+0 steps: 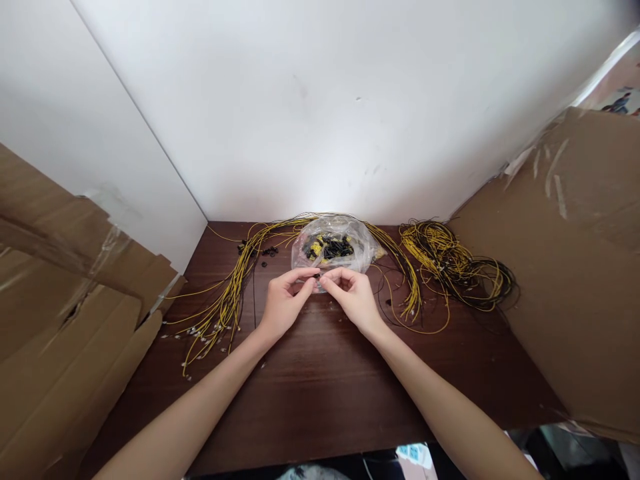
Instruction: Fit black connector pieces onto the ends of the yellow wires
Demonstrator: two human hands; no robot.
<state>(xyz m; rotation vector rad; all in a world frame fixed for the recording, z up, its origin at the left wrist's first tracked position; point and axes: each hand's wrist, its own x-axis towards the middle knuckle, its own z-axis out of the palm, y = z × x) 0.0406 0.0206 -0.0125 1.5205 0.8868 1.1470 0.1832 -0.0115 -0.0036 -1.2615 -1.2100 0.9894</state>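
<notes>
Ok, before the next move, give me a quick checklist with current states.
1. Left hand pinches small black piece: ok.
2. Right hand gripping it too: cannot tell; fingertips are close.
3. Piece's orientation: cannot tell, too small.
4. Clear plastic bag beyond the hands, black and yellow pieces visible inside: ok.
5. Coiled yellow and black wires clear of hands: ok.
6. Black pieces all bagged: not ok, some lie left of it.

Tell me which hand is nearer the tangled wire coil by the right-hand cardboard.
Right. The right hand is left of the coil, with loose wires between them; the left hand is farther left, beyond the right hand.
</notes>
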